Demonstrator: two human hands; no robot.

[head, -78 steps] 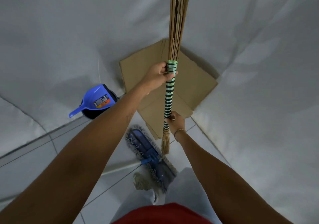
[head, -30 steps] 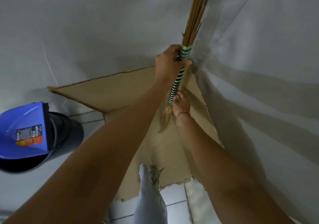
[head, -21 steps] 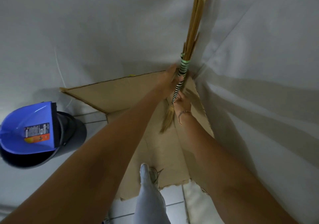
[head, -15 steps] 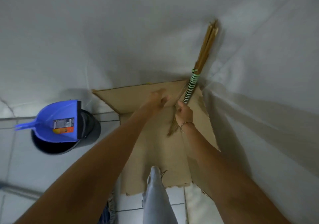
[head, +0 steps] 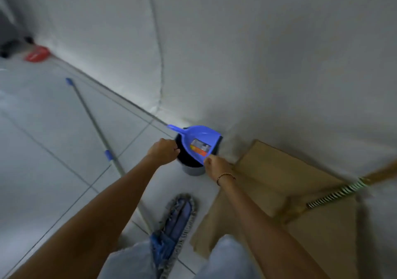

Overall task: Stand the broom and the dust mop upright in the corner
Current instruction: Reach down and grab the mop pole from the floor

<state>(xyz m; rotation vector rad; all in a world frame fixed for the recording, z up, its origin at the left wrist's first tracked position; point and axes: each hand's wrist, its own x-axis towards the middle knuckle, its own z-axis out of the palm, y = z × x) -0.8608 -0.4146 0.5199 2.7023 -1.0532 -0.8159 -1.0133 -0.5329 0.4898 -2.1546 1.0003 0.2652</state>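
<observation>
The stick broom [head: 335,195], with a green-and-black striped grip, leans alone in the corner at the right, its foot on the cardboard [head: 268,171]. Neither hand touches it. The dust mop lies flat on the tiled floor. Its blue fringed head [head: 178,214] is near my legs and its metal pole [head: 92,119] runs up to the left. My left hand [head: 162,153] and my right hand [head: 216,167] hover with curled fingers and hold nothing, in front of the bin.
A dark bin [head: 193,170] with a blue dustpan [head: 199,141] across its top stands against the white wall. Flattened cardboard covers the corner floor. A red object [head: 37,53] lies far left by the wall. A thin cable [head: 159,53] hangs down the wall.
Both hands have let go of the broom, which now leans in the corner. My view has swung left and the hands have moved over toward the bin and the mop.
</observation>
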